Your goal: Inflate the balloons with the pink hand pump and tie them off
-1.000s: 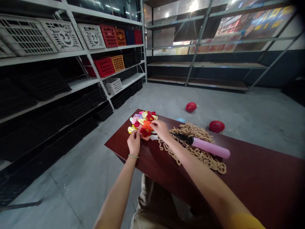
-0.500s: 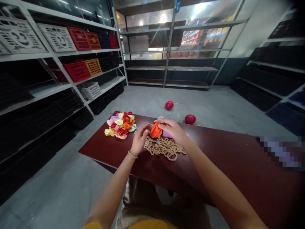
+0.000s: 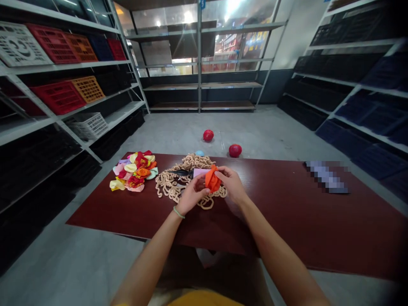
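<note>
Limp orange balloon [image 3: 212,179] held over a dark red worktop [image 3: 287,212]

The left hand [image 3: 193,194], a green band [image 3: 179,212] on its wrist, and the right hand [image 3: 232,183] grip the balloon from opposite sides. Below and behind them lies a tangled heap of tan loops [image 3: 170,191], with a pink tube [image 3: 199,171] and its black end [image 3: 183,172] resting there, partly hidden. To the left sits a pile of limp, many-coloured balloons [image 3: 136,171]; far to the right, a pixelated object [image 3: 328,176]. Two red balloons [image 3: 235,150] lie beyond on the floor [image 3: 178,127], and crates [image 3: 88,89] stand on shelves [image 3: 126,111] at the left.
</note>
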`<action>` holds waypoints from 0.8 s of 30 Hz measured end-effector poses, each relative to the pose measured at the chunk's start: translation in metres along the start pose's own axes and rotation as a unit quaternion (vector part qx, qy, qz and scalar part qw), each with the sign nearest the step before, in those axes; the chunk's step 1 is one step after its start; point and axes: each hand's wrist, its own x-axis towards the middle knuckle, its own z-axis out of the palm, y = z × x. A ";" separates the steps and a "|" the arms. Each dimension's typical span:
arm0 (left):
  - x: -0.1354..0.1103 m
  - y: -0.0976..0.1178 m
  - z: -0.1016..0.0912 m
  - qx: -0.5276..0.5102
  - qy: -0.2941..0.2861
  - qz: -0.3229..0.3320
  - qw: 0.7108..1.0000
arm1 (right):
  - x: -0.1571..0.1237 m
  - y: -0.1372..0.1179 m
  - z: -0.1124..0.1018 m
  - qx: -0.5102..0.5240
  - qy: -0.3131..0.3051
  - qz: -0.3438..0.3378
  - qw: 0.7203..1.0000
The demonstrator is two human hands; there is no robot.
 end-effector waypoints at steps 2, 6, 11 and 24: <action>-0.001 -0.002 -0.001 0.009 0.011 -0.010 1.000 | -0.003 0.004 0.001 0.017 0.012 0.011 1.000; -0.005 0.001 -0.003 0.068 0.048 -0.021 0.996 | -0.009 0.004 0.004 0.040 0.009 0.026 0.999; -0.004 0.010 -0.013 0.109 0.150 -0.015 0.982 | -0.011 0.000 0.002 0.050 0.001 0.032 0.998; 0.028 0.108 -0.021 0.146 -0.035 -0.144 0.978 | -0.023 -0.007 0.015 0.118 -0.172 0.058 0.976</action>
